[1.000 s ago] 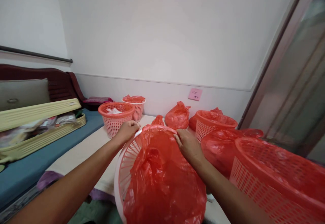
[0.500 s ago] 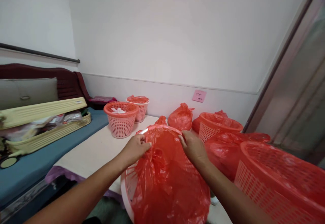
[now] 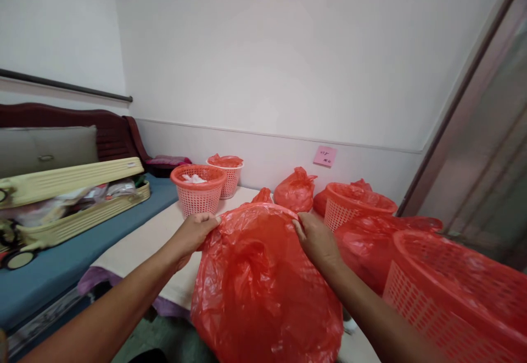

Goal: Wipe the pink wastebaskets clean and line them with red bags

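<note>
In front of me a red plastic bag [image 3: 267,286] is spread across the mouth of a basket and hangs over its near side. The bag hides most of that basket. My left hand [image 3: 193,236] is closed on the bag's edge at the left of the rim. On the far right of the rim, my right hand [image 3: 315,236] pinches the bag's edge against it. Just beyond lies the peak of another red bag [image 3: 262,195].
Lined baskets stand at the back left, a pink one [image 3: 200,195] and a white one [image 3: 231,179]. A tied red bag [image 3: 294,190] sits by the wall. More baskets [image 3: 444,297] crowd the right. An open yellow suitcase [image 3: 82,214] lies on the blue bed [image 3: 74,250].
My left hand has moved left and outward, pulling the bag's edge over the left side of the rim. The bag is now spread wider; my right hand stays nearly in place.
</note>
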`<action>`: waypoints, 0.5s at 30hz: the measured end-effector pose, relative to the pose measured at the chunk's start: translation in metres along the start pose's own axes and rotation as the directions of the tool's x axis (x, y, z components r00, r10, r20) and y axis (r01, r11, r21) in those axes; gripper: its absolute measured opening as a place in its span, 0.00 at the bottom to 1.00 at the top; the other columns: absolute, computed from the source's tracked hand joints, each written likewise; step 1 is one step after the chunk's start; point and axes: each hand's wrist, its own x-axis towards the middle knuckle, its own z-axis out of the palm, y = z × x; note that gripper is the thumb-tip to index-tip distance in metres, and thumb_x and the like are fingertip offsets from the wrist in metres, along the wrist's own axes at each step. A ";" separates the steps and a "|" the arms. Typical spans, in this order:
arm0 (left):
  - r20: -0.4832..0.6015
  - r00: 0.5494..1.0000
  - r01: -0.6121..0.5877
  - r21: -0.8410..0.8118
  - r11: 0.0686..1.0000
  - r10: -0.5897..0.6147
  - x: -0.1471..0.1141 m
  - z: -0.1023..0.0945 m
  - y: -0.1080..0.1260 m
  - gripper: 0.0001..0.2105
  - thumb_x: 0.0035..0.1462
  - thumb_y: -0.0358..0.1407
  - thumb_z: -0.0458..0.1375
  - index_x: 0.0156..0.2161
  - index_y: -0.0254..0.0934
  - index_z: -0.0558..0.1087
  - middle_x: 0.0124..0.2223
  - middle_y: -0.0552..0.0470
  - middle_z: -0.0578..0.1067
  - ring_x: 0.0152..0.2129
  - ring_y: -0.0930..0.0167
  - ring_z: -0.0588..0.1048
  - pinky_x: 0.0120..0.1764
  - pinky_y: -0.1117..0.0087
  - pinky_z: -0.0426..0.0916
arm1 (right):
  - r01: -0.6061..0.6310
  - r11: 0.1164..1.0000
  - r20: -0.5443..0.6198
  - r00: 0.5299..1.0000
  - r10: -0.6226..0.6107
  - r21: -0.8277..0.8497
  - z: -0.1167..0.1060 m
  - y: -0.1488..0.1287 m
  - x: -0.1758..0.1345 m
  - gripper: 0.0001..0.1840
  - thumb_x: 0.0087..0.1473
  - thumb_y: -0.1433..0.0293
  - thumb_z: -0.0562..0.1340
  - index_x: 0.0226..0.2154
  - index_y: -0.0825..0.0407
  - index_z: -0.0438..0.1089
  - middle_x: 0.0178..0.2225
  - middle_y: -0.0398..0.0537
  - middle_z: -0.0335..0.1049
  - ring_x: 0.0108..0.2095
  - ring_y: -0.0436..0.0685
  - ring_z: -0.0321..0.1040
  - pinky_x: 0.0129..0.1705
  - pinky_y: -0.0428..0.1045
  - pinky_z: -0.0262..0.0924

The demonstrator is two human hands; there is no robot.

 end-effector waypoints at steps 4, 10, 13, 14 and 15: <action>0.010 1.000 0.012 -0.103 0.995 -0.011 0.009 -0.008 -0.007 0.15 0.48 0.47 0.61 0.27 0.35 0.68 0.21 0.56 0.71 0.15 0.77 0.65 0.21 0.76 0.56 | 0.003 1.000 0.000 1.000 -0.003 -0.002 -0.001 -0.002 0.000 0.10 0.62 0.65 0.52 0.31 0.51 0.62 0.32 0.46 0.69 0.32 0.55 0.65 0.32 0.48 0.48; 0.030 0.998 0.063 -0.329 0.942 -0.056 0.026 -0.010 -0.024 0.10 0.45 0.38 0.64 0.24 0.34 0.69 0.17 0.58 0.70 0.13 0.78 0.65 0.19 0.78 0.59 | 0.029 1.000 -0.015 0.999 -0.030 -0.011 0.001 -0.002 0.000 0.10 0.62 0.66 0.52 0.32 0.51 0.62 0.33 0.47 0.69 0.33 0.56 0.66 0.33 0.48 0.49; 0.118 0.986 0.158 -0.432 0.888 -0.119 0.028 -0.007 -0.034 0.07 0.46 0.35 0.63 0.25 0.34 0.71 0.18 0.55 0.72 0.13 0.76 0.69 0.20 0.75 0.65 | 0.016 1.000 0.008 1.000 -0.016 -0.011 0.002 -0.001 0.002 0.10 0.62 0.66 0.52 0.32 0.51 0.62 0.33 0.47 0.69 0.33 0.56 0.66 0.33 0.48 0.49; 0.151 0.980 0.187 -0.455 0.870 -0.132 0.028 -0.006 -0.038 0.06 0.47 0.33 0.62 0.25 0.33 0.71 0.17 0.54 0.72 0.13 0.75 0.69 0.20 0.74 0.66 | 0.006 1.000 0.018 1.000 -0.005 -0.013 0.002 -0.001 0.003 0.10 0.62 0.65 0.52 0.31 0.51 0.62 0.33 0.47 0.69 0.33 0.55 0.66 0.33 0.48 0.49; 0.182 0.973 0.210 -0.476 0.854 -0.138 0.028 -0.005 -0.041 0.05 0.47 0.31 0.62 0.24 0.33 0.71 0.16 0.54 0.71 0.12 0.75 0.68 0.20 0.74 0.66 | -0.006 1.000 0.028 1.000 0.007 -0.018 0.002 0.000 0.004 0.10 0.62 0.65 0.52 0.31 0.50 0.61 0.33 0.47 0.70 0.33 0.55 0.66 0.32 0.47 0.49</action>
